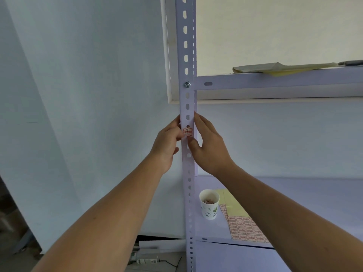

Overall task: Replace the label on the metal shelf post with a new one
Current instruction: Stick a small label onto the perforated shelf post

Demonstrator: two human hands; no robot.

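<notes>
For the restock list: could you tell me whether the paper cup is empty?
No, the paper cup holds a small heap of pinkish scraps.

- The shelf post (186, 55) is metal with a smooth, matt pale lilac painted finish, punched with slots.
- The bolt (187, 84) is bare, shiny metal.
- The label (187, 132) on the post is matt white paper with red print.
- The paper cup (209, 204) is matt white with a green leaf print.
- The label sheet (238, 218) has slightly glossy yellow backing paper.
- The shelf board (294, 203) looks smooth and matt.
</notes>
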